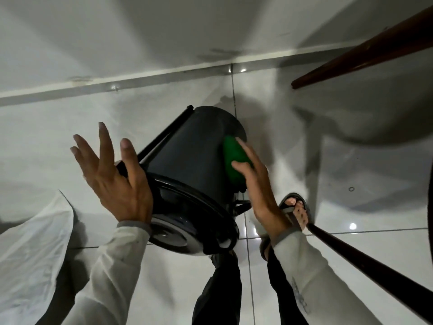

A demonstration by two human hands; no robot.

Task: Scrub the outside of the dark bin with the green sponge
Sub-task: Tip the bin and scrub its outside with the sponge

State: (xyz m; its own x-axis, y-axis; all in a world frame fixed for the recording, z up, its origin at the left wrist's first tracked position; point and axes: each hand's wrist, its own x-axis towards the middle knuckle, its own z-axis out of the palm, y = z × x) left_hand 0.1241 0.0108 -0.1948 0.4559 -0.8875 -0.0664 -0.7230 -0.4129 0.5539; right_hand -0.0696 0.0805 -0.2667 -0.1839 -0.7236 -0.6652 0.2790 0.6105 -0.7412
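The dark bin is tilted in the air in front of me, its base away from me and its lidded top toward me. My right hand presses the green sponge flat against the bin's right side wall. My left hand is at the bin's left side near the rim, fingers spread wide; only the thumb edge and palm seem to touch the bin.
White tiled floor lies below, with a white wall and skirting beyond. A white plastic bag lies at the left. Dark wooden furniture legs cross the right side. My sandalled foot stands under my right wrist.
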